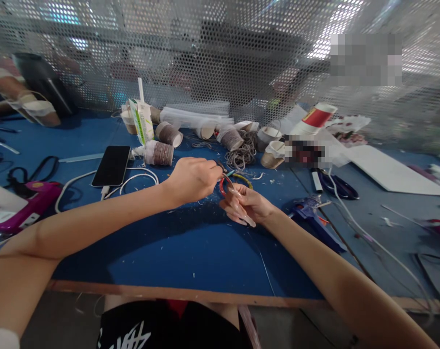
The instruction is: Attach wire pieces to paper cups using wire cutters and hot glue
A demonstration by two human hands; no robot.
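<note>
Far L on the blue table (150, 261): a dark bottle (41, 80) toward the back, a purple glue gun (31, 203) nearer. Next, a black phone (111, 166) lies flat w/ a white cable (104, 193) plugged in its near end. Behind & R of it, a drink carton (143, 121) stands w/ a straw up; a cord-wrapped cup (159, 153) lies on its side just beside. Then L hand (196, 178), curled in a fist, fingertips by a red loop (222, 187); can't tell what it's clamped on, fingers hide it. Red loop is mid-table, btwn both hands; R hand (248, 204) has thumb & fingers closed on its lower end. Yellow-green loop (247, 180) shows just behind R hand. Cord tangle (243, 149) sits farther back. R of that, a blue glue gun (317, 224) near the R forearm, then a white board (398, 172) lying flat.
</note>
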